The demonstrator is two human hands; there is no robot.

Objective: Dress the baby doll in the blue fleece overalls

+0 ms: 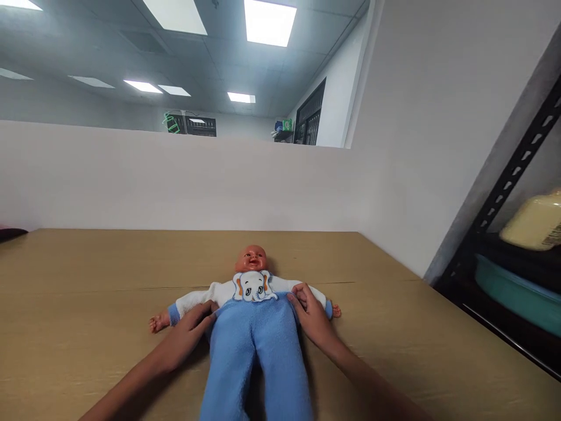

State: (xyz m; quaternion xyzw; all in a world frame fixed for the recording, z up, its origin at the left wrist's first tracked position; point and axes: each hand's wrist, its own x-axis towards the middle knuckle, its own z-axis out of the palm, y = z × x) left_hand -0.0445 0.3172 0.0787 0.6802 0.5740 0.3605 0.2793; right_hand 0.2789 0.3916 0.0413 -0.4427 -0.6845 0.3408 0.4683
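A baby doll (251, 259) lies on its back on the wooden table (109, 257), arms spread to both sides. It wears a white top with blue cuffs and an elephant face (255, 286) on the chest. Blue fleece trousers (258, 333) cover its waist and legs, which run out of view at the bottom. My left hand (195, 321) pinches the trousers' waist at the left side, fingers closed. At the right side of the waistband, my right hand (308, 310) has its thumb and fingers closed on the blue cloth, beside the doll's sleeve.
A white wall (175, 187) with a wide opening stands behind the table. At the right, a black shelf rack (504, 193) holds a teal basin (517, 292) and a yellow package (534, 222). Something dark (11, 234) shows at the far left edge.
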